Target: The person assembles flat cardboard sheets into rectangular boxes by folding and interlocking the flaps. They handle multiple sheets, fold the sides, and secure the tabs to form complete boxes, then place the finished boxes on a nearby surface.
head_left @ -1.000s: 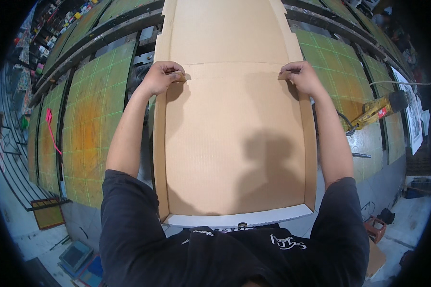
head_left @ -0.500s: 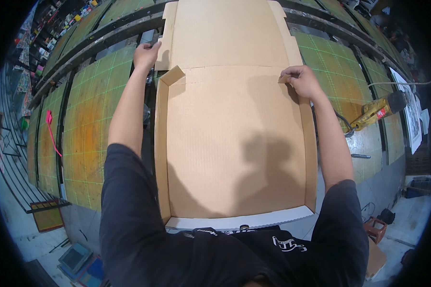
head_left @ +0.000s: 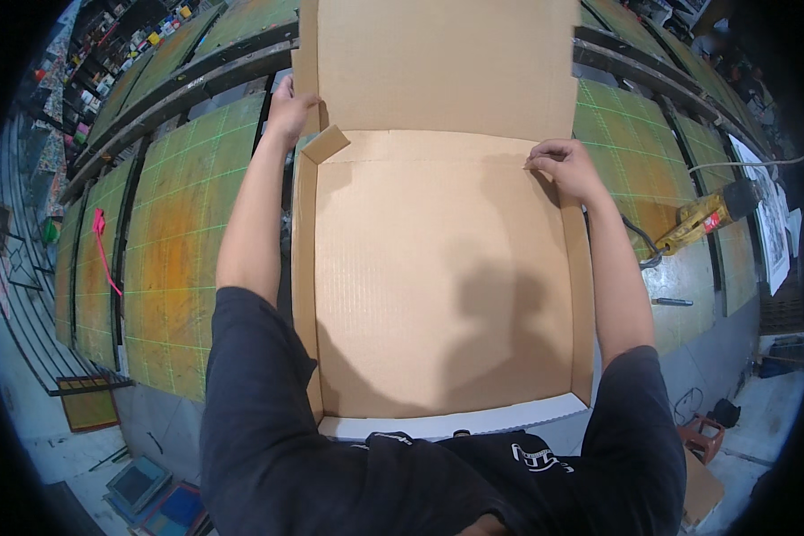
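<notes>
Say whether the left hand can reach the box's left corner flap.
Probably yes: left hand is close beside the corner flap, nothing visibly between, though it seems to hold the lid.

Table topped with gridded green-orange boards, dark rails across its far side. Left: pink cord-like item lying lengthwise. Right: yellow-and-black tool, dark cable looped beside it; slim pen-like object nearer; white sheets at far edge. Floor, lower right: reddish stool. Lower left: grey and blue framed panels, yellowish framed panel by a wire rack. Upper left: small containers, blurred
</notes>
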The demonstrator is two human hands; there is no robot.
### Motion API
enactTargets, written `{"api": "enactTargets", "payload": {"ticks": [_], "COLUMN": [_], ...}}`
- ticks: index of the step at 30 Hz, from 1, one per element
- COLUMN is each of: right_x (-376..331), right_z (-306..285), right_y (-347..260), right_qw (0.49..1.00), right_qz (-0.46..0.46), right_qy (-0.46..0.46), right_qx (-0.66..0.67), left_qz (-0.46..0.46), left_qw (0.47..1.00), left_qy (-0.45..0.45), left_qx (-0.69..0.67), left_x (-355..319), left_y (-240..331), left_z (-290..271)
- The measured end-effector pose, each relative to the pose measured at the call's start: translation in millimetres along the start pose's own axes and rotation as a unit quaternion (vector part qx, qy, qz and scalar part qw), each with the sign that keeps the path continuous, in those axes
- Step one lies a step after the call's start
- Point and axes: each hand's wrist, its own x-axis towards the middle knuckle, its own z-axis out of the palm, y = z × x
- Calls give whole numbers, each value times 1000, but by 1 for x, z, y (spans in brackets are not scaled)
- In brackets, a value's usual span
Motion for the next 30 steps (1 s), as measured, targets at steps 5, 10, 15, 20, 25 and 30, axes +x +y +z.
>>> {"api": "enactTargets", "payload": {"ticks": [5,10,15,20,25,30], "right_x": [5,29,20,24,18,32], "right_z": [2,-45,-44,-46,-28,-24], "right_y": [13,21,5,-16,-74,-37], "right_qw": [905,932,990,980,970,967], "right_qz": [3,-1,10,-53,-117,-133], "right_qy": [423,318,134,185,186,207], "right_qx": [-48,173,32,-44,99,73], "left_qz": [-44,-76,-113,-122,-53,110], "left_qw": [991,975,950,986,929,906], "left_qy": [-103,-124,-162,-99,-210,-177], "left_qx": [-79,-170,-243,53,-301,-367], "left_x": [-33,-42,-48,-57,-44,-39], "left_y": [-4,-11,-3,63,75,34], "left_z": [-32,-29,-22,-1,-15,-19]}}
